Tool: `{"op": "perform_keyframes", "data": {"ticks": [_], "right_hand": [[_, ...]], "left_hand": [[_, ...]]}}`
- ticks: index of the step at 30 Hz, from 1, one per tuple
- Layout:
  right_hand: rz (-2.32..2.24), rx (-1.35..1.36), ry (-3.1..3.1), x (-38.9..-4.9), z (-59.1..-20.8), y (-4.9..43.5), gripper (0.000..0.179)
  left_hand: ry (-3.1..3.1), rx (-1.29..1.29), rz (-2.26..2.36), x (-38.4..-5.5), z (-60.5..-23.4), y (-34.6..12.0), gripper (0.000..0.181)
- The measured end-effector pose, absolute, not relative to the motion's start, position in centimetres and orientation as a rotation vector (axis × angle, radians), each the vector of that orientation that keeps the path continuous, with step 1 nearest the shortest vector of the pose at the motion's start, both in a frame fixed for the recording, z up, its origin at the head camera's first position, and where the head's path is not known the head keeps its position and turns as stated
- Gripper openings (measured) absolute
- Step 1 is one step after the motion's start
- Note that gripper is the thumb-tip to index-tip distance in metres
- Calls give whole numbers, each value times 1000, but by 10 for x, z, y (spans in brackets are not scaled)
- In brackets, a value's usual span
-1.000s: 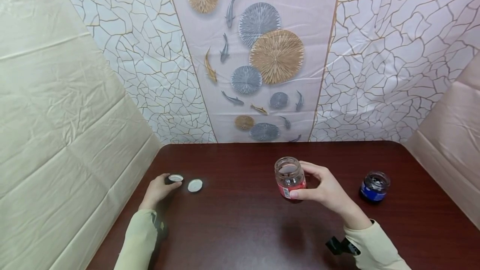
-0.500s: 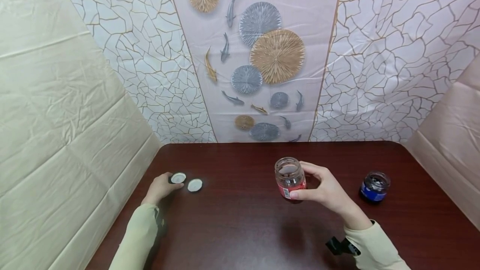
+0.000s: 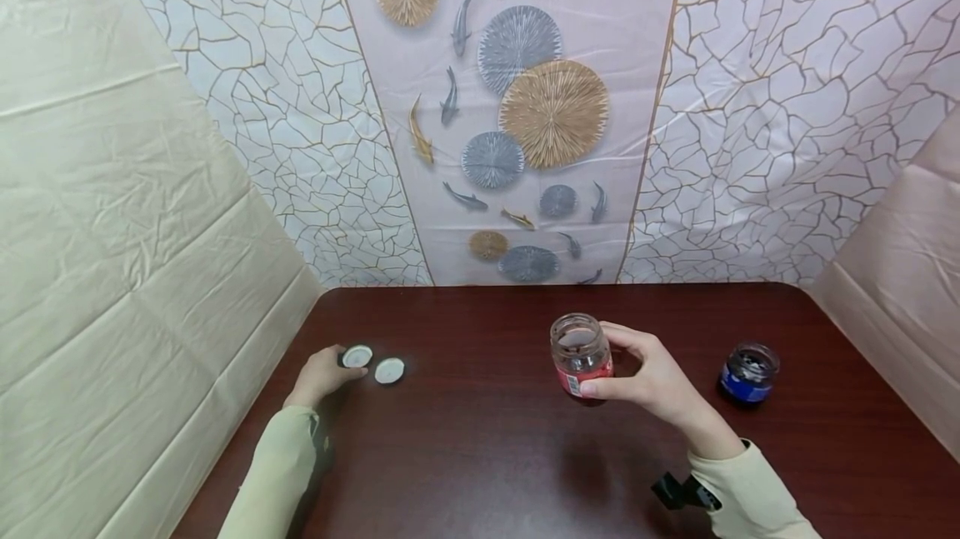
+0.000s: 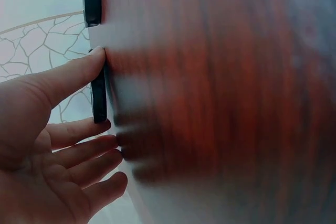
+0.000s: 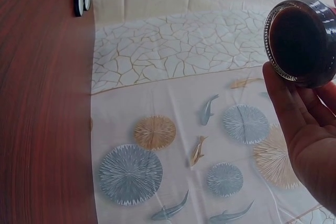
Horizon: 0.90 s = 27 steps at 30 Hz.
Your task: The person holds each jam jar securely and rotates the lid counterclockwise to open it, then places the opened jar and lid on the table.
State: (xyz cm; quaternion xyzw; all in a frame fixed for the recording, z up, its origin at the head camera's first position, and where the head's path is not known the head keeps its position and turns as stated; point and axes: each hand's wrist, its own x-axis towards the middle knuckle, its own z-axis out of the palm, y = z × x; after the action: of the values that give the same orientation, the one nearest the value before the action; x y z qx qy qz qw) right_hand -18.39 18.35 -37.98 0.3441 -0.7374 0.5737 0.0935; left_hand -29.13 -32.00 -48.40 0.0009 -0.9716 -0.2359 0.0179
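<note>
In the head view my left hand (image 3: 318, 376) pinches a jar lid (image 3: 357, 356) between thumb and index finger at the table's left side. The lid lies with its white inside up; its black rim (image 4: 98, 98) shows edge-on in the left wrist view. Just right of it lies a second upturned lid (image 3: 389, 370). My right hand (image 3: 652, 376) grips an uncapped glass jar (image 3: 581, 360) with a red label, raised above the table and leaning left. Dark residue clings inside that jar. Its dark round base (image 5: 298, 40) faces the right wrist camera.
Right of my right hand, another uncapped glass jar (image 3: 750, 374) with a blue label and dark contents stands on the dark red-brown table (image 3: 472, 447). Patterned cloth (image 3: 517, 214) hangs behind the table's far edge, and plain cream cloth (image 3: 150, 272) slopes along the left side.
My left hand has shifted slightly right with the pinched lid, which now sits nearer the second lid and shows more of its white inside. The right hand and its jar have stayed in place.
</note>
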Motion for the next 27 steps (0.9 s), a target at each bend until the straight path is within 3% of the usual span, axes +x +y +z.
{"op": "perform_keyframes", "data": {"ticks": [27], "right_hand": [[1683, 864, -2209, -178, -372, 200, 52]], "left_hand": [[-3051, 25, -792, -290, -480, -319, 71]]}}
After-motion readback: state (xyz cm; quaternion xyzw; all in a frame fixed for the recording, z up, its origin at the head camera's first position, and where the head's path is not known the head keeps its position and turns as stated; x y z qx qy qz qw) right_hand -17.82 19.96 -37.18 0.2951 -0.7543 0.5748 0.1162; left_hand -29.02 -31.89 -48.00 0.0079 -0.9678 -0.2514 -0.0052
